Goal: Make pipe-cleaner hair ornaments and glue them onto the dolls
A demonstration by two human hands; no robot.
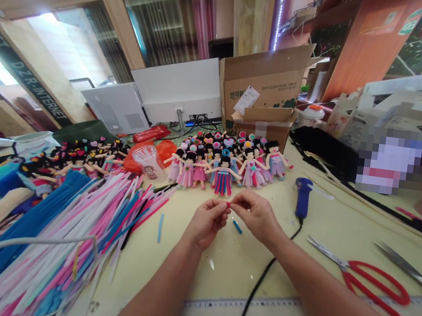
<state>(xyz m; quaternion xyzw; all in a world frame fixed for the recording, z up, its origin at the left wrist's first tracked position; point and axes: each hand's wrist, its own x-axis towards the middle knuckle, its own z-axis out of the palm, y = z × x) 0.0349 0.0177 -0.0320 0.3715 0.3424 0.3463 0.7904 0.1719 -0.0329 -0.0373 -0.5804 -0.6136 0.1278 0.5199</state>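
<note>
Left fingers (222,207) and right fingers (237,203) pinch a tiny red piece (229,205), mostly hidden.

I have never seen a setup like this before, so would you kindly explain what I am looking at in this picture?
There is no machine here: a person works with two bare hands, and the single picture comes from a camera worn on their head, looking forward and down. The left hand and right hand meet at the fingertips around a small red piece, too tiny to identify. On the pale yellow table, a group of dolls stands beyond them. Fuzzy stems are heaped to the left; a blue glue gun, apparently, and red-handled scissors lie to the right.
</note>
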